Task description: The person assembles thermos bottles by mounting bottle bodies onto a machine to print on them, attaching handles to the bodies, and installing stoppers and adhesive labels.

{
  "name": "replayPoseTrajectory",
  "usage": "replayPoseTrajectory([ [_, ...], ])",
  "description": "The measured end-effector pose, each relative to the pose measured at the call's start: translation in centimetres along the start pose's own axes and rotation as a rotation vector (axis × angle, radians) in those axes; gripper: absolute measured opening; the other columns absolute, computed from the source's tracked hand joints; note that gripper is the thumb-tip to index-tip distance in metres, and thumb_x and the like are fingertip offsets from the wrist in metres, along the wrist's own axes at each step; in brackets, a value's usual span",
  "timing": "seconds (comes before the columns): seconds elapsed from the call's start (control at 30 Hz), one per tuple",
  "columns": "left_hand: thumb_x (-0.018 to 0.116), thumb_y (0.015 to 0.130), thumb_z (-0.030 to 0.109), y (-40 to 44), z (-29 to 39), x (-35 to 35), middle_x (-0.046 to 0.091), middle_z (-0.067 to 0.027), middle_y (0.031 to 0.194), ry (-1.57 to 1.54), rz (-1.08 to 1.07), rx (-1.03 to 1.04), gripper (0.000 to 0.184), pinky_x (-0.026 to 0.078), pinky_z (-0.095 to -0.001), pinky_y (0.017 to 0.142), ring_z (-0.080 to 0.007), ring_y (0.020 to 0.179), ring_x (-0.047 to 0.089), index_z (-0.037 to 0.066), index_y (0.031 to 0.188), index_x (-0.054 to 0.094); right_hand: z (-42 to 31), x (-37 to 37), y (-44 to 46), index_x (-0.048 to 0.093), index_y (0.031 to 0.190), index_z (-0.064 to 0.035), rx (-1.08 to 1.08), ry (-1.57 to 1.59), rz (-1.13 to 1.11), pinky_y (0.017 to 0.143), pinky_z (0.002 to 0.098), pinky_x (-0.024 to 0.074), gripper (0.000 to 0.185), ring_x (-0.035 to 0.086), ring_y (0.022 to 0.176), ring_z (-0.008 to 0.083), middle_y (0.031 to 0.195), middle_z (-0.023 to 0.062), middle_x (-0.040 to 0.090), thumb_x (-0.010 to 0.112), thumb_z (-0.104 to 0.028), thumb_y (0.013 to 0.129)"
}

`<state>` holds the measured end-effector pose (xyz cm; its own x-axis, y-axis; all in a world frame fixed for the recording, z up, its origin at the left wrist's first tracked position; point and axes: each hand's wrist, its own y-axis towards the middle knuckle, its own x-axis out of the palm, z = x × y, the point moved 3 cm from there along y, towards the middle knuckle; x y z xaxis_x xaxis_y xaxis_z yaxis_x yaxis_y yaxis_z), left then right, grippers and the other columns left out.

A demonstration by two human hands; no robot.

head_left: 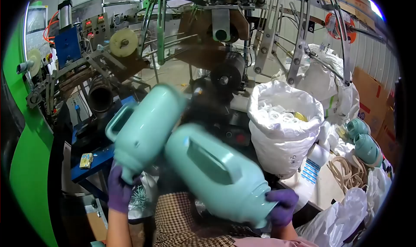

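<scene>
Head view: left hand (120,190), purple-gloved, has its fingers curled at the neck of the left jug (149,119), teal, tilted neck-down, handle outboard. Exact finger gap: cannot tell, jug covers part of it. Right hand (282,206), same glove, fingers closed on the neck rim of the right jug (216,173), also teal, tilted, handle up. Both jugs are raised and motion-blurred. Sack (284,138) of white rings sits right of them. Small block (86,160) lies on blue desk (103,156), left.
</scene>
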<state>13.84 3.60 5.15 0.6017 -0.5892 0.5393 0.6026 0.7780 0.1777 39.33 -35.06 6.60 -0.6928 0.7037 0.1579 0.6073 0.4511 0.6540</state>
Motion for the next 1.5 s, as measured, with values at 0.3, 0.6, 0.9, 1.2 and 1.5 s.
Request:
replayPoseTrajectory([
  [0.3,0.079,0.087,0.032,16.4,-11.4,22.7,0.052,-0.0138,0.139,0.599,-0.345,0.350,0.069,0.056,-0.0502,0.098,-0.0344,0.125,0.056,0.015,0.144,0.043,4.0,-4.4,-0.6,0.076,0.086,-0.0018,0.222,-0.087,-0.247,0.090,0.0325,0.0534,0.023,0.070,0.100,0.0268,0.109,0.0207,0.073,0.072,-0.003,0.063],
  [0.6,0.055,0.105,0.035,32.4,-16.6,28.1,0.065,-0.0096,0.123,0.925,-0.476,0.423,0.042,0.051,-0.0362,0.095,-0.0204,0.109,0.062,0.003,0.133,0.058,5.8,-4.1,0.7,0.072,0.118,0.0049,0.634,0.072,-0.195,0.102,0.0338,0.0494,0.051,0.066,0.114,0.0224,0.120,0.0134,0.072,0.072,-0.012,0.071],
  [0.9,0.085,0.070,0.035,-4.2,-7.6,32.6,0.058,-0.0210,0.134,1.338,-1.093,0.634,0.059,0.054,-0.0441,0.090,-0.0418,0.107,0.064,0.007,0.119,0.066,6.8,-3.9,4.8,0.062,0.127,-0.0011,-0.032,-0.238,-0.110,0.097,0.0322,0.0521,0.042,0.064,0.113,0.0177,0.124,0.0119,0.066,0.064,-0.020,0.089],
  [1.2,0.069,0.072,0.024,7.0,-2.7,23.4,0.068,-0.0156,0.120,0.610,-0.531,0.172,0.031,0.050,-0.0322,0.093,-0.0210,0.102,0.064,0.000,0.090,0.060,3.9,-31.0,9.7,0.068,0.124,-0.0041,0.140,-1.497,0.052,0.083,0.0372,0.0574,0.034,0.072,0.095,0.0302,0.115,0.0165,0.072,0.069,-0.017,0.092],
  [1.5,0.064,0.098,0.034,10.4,-13.8,9.3,0.064,-0.0026,0.099,0.731,-0.400,-0.136,0.034,0.048,-0.0289,0.081,-0.0124,0.089,0.059,0.003,0.112,0.064,5.5,-45.9,-5.3,0.069,0.109,-0.0105,0.968,-1.992,0.162,0.092,0.0491,0.0531,0.024,0.067,0.105,0.0367,0.115,0.0198,0.066,0.060,-0.024,0.092],
])
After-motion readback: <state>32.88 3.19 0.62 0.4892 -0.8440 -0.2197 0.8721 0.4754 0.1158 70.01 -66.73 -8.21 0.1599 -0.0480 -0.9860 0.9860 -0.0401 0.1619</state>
